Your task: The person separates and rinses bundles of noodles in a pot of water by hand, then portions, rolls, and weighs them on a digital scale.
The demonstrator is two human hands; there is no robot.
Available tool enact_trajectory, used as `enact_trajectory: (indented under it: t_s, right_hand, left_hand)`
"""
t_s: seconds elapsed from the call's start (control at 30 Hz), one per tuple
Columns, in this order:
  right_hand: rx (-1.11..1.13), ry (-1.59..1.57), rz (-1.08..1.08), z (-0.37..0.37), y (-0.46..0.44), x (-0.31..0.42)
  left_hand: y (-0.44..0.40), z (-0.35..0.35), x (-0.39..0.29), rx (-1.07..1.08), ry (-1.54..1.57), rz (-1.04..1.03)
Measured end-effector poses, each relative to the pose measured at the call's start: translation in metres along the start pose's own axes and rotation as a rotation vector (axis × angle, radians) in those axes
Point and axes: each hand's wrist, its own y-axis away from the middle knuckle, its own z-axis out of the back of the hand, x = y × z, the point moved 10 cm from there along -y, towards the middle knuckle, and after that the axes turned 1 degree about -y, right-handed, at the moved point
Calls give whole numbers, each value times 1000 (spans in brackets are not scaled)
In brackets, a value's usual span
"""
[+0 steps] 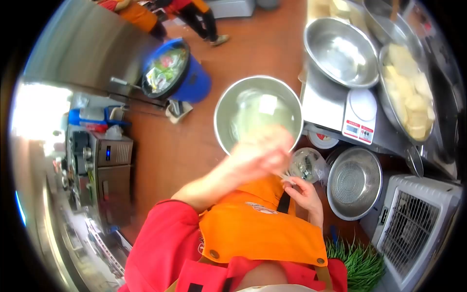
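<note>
My left hand (262,153) reaches across my front over the near rim of a large metal pot (222,104). It is smeared by motion, so its fingers cannot be made out. Pale, see-through liquid (253,112) fills the pot's inside, with bright reflections on it. Close to my apron, my right hand (304,193) is closed, thumb and fingers pinched at a thin whitish piece (287,179) too small to name. Just beyond that hand lies a clear plastic bag or wrap (316,168).
Right of the pot, a metal table (321,104) carries a steel bowl (340,53), a white scale (360,117) and a pan of pale slices (408,92). A perforated basin (355,182) stands below. Behind left is a blue bin (192,80); another person's legs (202,24) show farther back.
</note>
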Motion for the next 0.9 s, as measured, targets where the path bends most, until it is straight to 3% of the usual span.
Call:
enact_trajectory:
  t_s: [0.17,0.33,0.4,0.5,0.57,0.63,0.73,0.83,0.9]
  right_hand:
    - [162,288,18,-15,-20,54]
    - [143,310,233,-42,-66,116]
    - [74,237,250,-58,-93,132]
    - [33,195,42,-84,-141,119]
    - [-43,515,70,-100,-175,105]
    - [-116,886,162,-103,-207,65]
    - [-167,860,-85,-88,-235,-12]
    - [-195,350,-290,-81,-242,-78]
    - [-197,685,-352,-72,-233,-93]
  left_hand:
    - [97,4,-190,39,6,-623]
    - [175,40,-285,47,-18,-832]
    - [178,64,-296,39,2,-816]
    - [162,122,-290,-54,60,-685]
    - [134,164,-254,-201,144,-462]
    - [110,186,-216,-119,84,-307]
    - [81,195,-174,-59,188,-35]
    - [45,200,-149,-33,135,110]
    - [17,205,-141,-10,127,142]
